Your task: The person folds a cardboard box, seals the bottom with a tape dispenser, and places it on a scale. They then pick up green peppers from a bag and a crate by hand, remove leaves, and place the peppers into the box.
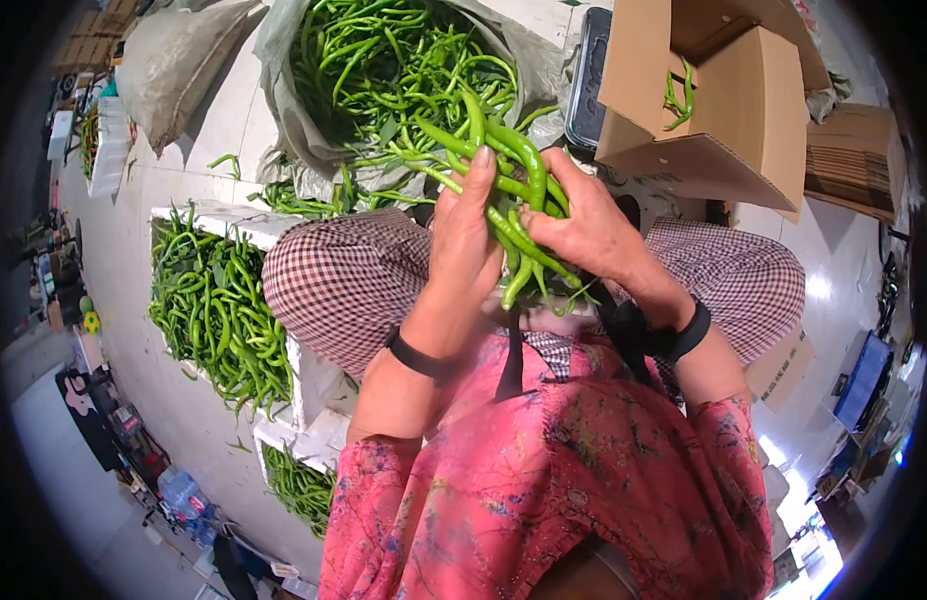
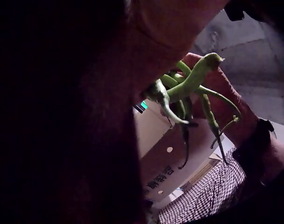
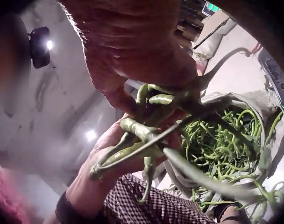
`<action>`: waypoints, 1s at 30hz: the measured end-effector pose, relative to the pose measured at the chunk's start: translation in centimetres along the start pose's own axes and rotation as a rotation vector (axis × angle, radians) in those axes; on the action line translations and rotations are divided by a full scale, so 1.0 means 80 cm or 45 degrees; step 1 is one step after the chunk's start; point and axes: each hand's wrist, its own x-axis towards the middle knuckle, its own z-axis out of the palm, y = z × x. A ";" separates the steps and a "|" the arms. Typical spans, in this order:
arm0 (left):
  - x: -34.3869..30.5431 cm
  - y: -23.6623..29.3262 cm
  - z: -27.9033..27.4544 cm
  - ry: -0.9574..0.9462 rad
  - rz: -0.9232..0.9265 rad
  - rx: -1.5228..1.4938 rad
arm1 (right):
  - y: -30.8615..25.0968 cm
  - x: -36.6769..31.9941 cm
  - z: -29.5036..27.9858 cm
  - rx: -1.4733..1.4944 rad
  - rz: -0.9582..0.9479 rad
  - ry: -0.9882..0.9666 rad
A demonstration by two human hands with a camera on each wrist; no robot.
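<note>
Between both hands, in the head view, is a loose bunch of long green chili peppers (image 1: 528,170), their thin stems hanging toward the lap. My left hand (image 1: 463,240) holds the bunch from the left, its thumb laid up along the peppers. From the other side my right hand (image 1: 598,230) grips it with thumb and curled fingers. In the left wrist view, peppers (image 2: 191,81) stick out in front of the right hand, while the near side is dark. Peppers (image 3: 139,130) cross over the left palm in the right wrist view.
An open sack (image 1: 278,80) full of green chilies lies ahead. On the left stand white foam boxes (image 1: 303,385) heaped with more. At front right is an open cardboard box (image 1: 733,165) with a few peppers inside, beside a dark-edged tray (image 1: 588,80). A tied sack (image 1: 173,70) rests far left.
</note>
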 end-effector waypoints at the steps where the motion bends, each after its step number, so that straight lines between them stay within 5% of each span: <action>1: 0.000 0.000 -0.001 0.051 -0.026 -0.030 | -0.001 -0.002 0.004 -0.191 0.011 0.051; 3: 0.001 0.003 -0.003 0.104 -0.046 -0.055 | 0.005 -0.002 0.009 -0.083 -0.089 0.092; 5: 0.002 0.005 -0.005 0.078 -0.065 -0.037 | 0.003 -0.007 0.007 0.406 0.018 0.093; 7: 0.005 0.004 -0.009 0.119 -0.013 -0.033 | 0.005 -0.012 0.001 0.218 0.020 0.091; 12: 0.008 0.013 -0.008 0.167 0.068 -0.091 | 0.004 -0.022 0.007 0.806 0.062 0.026; 20: 0.011 0.008 -0.018 0.231 0.079 -0.166 | -0.009 -0.035 -0.003 1.037 0.160 -0.284; 24: 0.017 0.005 -0.022 0.158 0.143 -0.105 | 0.004 -0.032 0.001 0.452 -0.148 -0.321; 30: 0.013 0.024 -0.009 0.185 0.165 -0.309 | 0.024 -0.029 -0.011 0.373 0.035 -0.274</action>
